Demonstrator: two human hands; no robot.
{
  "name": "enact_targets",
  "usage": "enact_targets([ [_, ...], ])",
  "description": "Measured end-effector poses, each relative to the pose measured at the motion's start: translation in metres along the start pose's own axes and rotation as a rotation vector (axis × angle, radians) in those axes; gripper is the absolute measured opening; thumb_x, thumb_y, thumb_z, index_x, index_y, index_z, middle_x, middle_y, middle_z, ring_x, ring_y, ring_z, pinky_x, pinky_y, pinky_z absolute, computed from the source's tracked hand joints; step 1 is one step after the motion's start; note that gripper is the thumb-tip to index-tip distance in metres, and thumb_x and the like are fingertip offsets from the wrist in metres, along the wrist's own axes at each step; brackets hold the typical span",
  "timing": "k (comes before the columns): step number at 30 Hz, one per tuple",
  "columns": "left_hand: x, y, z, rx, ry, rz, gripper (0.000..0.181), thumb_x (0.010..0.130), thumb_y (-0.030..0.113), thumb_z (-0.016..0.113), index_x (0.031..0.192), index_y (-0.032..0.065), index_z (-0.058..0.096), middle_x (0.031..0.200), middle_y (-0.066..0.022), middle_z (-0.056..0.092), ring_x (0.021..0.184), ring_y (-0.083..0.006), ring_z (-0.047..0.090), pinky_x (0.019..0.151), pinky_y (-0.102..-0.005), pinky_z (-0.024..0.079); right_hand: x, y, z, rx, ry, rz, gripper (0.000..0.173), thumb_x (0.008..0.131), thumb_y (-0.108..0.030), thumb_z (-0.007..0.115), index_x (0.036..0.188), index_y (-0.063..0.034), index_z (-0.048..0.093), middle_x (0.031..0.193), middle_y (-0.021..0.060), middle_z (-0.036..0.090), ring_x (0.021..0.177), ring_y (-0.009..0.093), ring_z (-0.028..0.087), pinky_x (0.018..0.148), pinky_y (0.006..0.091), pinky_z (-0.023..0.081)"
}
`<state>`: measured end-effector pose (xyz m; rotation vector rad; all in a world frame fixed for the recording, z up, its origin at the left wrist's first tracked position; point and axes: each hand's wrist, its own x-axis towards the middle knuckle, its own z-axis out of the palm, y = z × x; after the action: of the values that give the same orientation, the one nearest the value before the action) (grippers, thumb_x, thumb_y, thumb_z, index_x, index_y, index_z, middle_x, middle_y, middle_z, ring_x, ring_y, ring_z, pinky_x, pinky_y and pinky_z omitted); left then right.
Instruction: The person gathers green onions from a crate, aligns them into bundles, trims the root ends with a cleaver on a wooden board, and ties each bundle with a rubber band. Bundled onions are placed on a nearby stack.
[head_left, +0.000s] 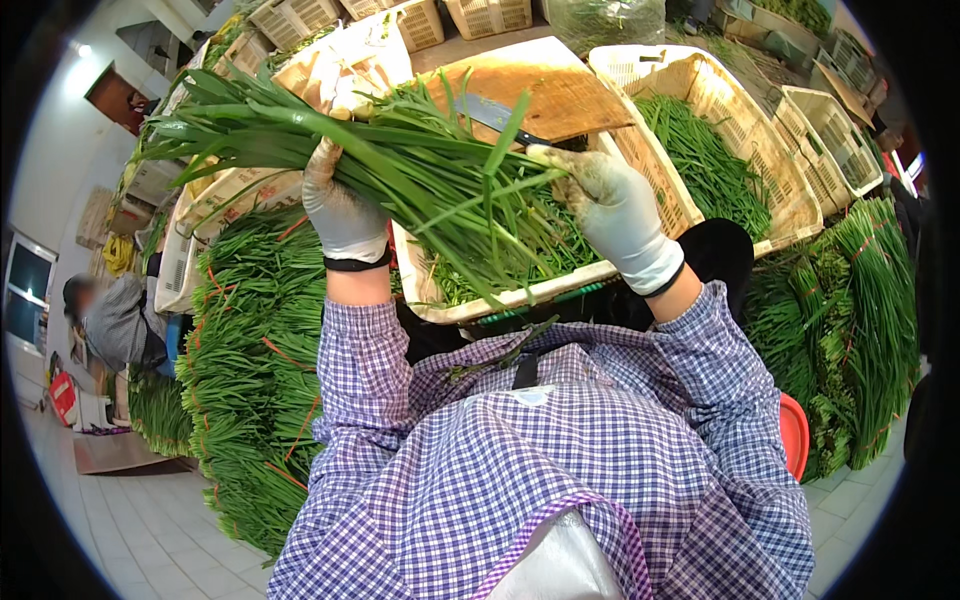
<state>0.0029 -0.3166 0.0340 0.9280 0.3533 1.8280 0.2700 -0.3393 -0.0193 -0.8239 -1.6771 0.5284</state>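
Both my hands wear pale, soiled gloves. My left hand (341, 199) grips a loose bundle of long flat green leaves, likely garlic chives (405, 172), which fans out to the left and slants down to the right. At the bundle's right side, the thumb and fingertips of my right hand (607, 202) pinch a few leaf ends. Below the bundle is a cream plastic crate (442, 311) with loose greens in it. A knife with a dark handle (487, 112) lies on a wooden board (562, 90) across the crate's far part, its blade partly behind leaves.
Tied bundles of greens (255, 360) are stacked at the left, and more bundles (855, 330) at the right. A second crate (787, 217) holding greens stands right of the board. A person (124, 319) sits at the far left. A red plastic rim (795, 435) shows beside my right sleeve.
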Motion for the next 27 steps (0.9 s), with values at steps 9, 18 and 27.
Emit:
enact_targets([
  [9, -0.016, 0.008, 0.022, 0.110, 0.028, 0.017, 0.034, 0.087, 0.015, 0.065, 0.119, 0.0054, 0.061, 0.110, -0.0099, 0.067, 0.098, -0.0236, 0.066, 0.091, -0.0403, 0.054, 0.006, 0.003, -0.049, -0.488, -0.611, -0.032, 0.083, 0.087, -0.051, 0.064, 0.143, 0.0053, 0.039, 0.146, 0.0312, 0.037, 0.141, 0.038, 0.032, 0.116, 0.0394, 0.028],
  [18, -0.026, -0.017, 0.045, 0.172, 0.011, 0.014, 0.040, 0.086, 0.010, 0.065, 0.124, 0.0006, 0.056, 0.105, -0.0093, 0.065, 0.096, -0.0217, 0.064, 0.091, -0.0382, 0.052, 0.038, -0.039, 0.016, -0.225, -0.210, -0.214, 0.086, 0.088, -0.062, 0.056, 0.141, 0.0034, 0.041, 0.139, 0.0268, 0.048, 0.135, 0.041, 0.041, 0.110, 0.0462, 0.033],
  [27, -0.031, -0.037, 0.046, 0.130, -0.047, -0.039, 0.040, 0.089, 0.027, 0.071, 0.119, 0.0018, 0.061, 0.112, -0.0089, 0.066, 0.103, -0.0209, 0.063, 0.096, -0.0370, 0.050, 0.079, -0.069, 0.040, -0.633, -0.392, -0.208, 0.029, 0.083, -0.014, 0.057, 0.106, 0.0012, 0.065, 0.088, 0.0191, 0.070, 0.080, 0.037, 0.069, 0.071, 0.0465, 0.055],
])
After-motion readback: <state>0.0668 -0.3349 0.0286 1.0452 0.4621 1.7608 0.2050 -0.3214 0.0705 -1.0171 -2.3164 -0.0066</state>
